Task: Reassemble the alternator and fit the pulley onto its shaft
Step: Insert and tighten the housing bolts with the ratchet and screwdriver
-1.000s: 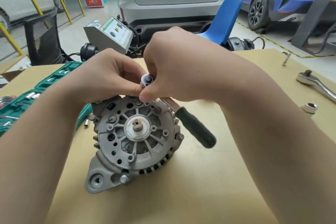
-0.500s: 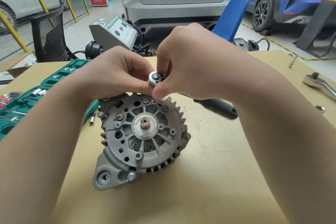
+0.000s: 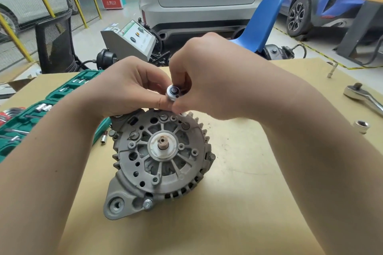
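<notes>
The grey alternator [image 3: 132, 170] lies on the cardboard-covered table [image 3: 248, 192] with its finned face up and its bare shaft [image 3: 162, 143] in the middle. Just above its far rim, my left hand [image 3: 128, 87] and my right hand [image 3: 215, 76] both pinch the round silver head of a small ratchet [image 3: 173, 92]. The ratchet's handle is hidden behind my right hand. A through bolt [image 3: 147, 204] sits in the near edge of the housing. I see no pulley.
An open green socket case [image 3: 24, 118] lies at the left, with a loose small socket [image 3: 103, 137] beside it. At the right lie a large chrome ratchet [image 3: 364, 97], a socket [image 3: 361, 126] and an extension bar [image 3: 332, 70]. Cars and a blue chair stand beyond the table.
The ratchet's dark handle swung from pointing near-right to pointing right, and now it is out of sight behind my right arm. Both hands have stayed on the ratchet head.
</notes>
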### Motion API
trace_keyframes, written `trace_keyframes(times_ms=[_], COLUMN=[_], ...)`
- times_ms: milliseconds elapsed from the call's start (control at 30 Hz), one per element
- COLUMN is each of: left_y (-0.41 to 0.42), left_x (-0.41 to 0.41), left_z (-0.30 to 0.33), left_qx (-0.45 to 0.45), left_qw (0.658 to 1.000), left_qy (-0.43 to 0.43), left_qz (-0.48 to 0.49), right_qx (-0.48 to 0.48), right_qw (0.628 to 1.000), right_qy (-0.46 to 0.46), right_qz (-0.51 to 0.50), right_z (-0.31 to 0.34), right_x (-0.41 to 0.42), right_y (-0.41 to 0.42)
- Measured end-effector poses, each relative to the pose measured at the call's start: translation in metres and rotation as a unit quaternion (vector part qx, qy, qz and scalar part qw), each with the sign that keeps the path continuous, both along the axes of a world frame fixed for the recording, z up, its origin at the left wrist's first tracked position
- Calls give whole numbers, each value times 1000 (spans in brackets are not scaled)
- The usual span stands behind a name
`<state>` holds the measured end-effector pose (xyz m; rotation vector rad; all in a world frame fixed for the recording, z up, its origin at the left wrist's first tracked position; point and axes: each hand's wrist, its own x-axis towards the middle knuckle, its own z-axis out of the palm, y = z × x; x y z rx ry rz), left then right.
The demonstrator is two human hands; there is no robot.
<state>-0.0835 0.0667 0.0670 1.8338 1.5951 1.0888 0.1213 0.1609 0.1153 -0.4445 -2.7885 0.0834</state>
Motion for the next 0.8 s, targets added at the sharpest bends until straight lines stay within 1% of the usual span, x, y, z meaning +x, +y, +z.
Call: trace_keyframes(times_ms=[67,133,300,367,500,667,800], left_y=[0,-1,0,1,1,1,1], left_x=[-1,0,0,-1,-1,-1,0], left_z=[0,0,-1,-1,-2,-1,-1], left_qx=[2,-2,-7,-4,-4,-19,-9], left_qw=[1000,1000,1000,1000,1000,1000,1000], left_qy=[13,17,-9,-6,8,4,-12], left_qz=[-11,-19,-1,0,-11,-13,1], right_qx=[18,16,-9,4,32,-8,21], right_qw=[1000,999,1000,1000,999,1000,1000], right_qy=[-14,-19,6,11,-14,-18,-4], right_qz=[13,25,-17,-23,2,24,3], right_z=[1,2,1,0,1,3,2], right_x=[0,1,-1,-2,-2,0,-3], right_y=[2,4,-2,-6,-2,1,0])
